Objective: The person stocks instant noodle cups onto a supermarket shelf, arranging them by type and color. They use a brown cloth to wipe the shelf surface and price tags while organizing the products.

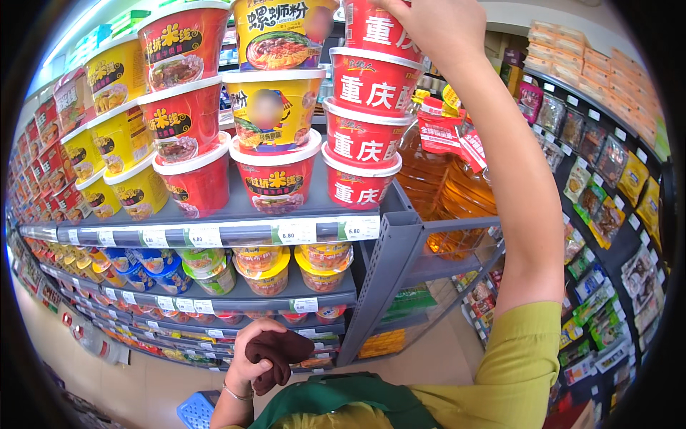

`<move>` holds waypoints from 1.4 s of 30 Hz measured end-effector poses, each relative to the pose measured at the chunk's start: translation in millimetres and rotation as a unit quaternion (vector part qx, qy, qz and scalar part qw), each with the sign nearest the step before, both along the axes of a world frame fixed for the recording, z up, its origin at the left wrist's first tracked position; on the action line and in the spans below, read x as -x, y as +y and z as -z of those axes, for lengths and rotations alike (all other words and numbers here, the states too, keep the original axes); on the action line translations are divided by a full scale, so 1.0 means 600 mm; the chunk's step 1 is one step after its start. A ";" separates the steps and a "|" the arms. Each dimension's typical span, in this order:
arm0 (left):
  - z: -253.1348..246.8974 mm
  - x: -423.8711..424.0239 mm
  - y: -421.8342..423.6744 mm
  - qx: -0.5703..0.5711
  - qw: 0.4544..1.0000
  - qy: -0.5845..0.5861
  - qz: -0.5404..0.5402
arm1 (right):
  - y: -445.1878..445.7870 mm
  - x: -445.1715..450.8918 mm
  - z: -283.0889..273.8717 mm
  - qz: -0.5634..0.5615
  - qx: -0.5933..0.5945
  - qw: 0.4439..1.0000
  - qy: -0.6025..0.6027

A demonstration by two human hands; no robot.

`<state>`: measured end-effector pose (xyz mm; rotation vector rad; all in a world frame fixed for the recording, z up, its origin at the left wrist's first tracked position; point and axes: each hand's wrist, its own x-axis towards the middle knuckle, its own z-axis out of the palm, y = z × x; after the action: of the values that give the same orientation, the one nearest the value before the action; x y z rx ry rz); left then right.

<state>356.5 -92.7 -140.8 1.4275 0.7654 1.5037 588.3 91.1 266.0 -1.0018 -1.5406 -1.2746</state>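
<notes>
My left hand (254, 351) holds a bunched dark brown cloth (278, 354) low in front of the shelf rack. Stretched up to the top edge of the view, my right hand (447, 27) lies against the topmost red instant noodle tub (370, 24). Its fingertips are cut off there, so the grip cannot be made out. Below that tub stand more red tubs (370, 80) in one column with white lids. To their left rises a column with yellow tubs (276, 110) over a red one (276, 179). Farther left is a column of red rice noodle tubs (185, 126).
Price tags line the grey shelf edge (203, 233); smaller noodle cups (262, 271) fill the shelf beneath. Large bottles of amber oil (455, 187) stand right of the metal upright (375, 284). Packaged snacks (595, 209) hang at far right. A blue plastic stool (198, 410) is at lower left.
</notes>
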 end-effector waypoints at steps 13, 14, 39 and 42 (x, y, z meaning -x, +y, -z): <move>-0.028 -0.106 -0.016 -0.069 0.994 -0.034 -0.083 | -0.090 -0.088 0.204 -0.510 0.079 0.856 0.009; -0.019 -0.103 -0.011 -0.018 0.992 -0.097 -0.077 | -0.114 -0.078 0.277 -0.547 0.131 0.826 -0.026; 0.047 -0.148 0.009 0.116 0.978 0.062 0.163 | -0.091 -0.086 0.758 -0.204 0.139 0.965 0.089; 0.063 -0.134 0.003 0.143 0.979 0.043 0.138 | -0.111 -0.129 0.788 -0.290 0.245 0.922 0.073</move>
<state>436.6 -90.8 -178.6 1.3237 0.7665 1.0791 665.5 24.5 -206.6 -0.8156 -1.8923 -0.3985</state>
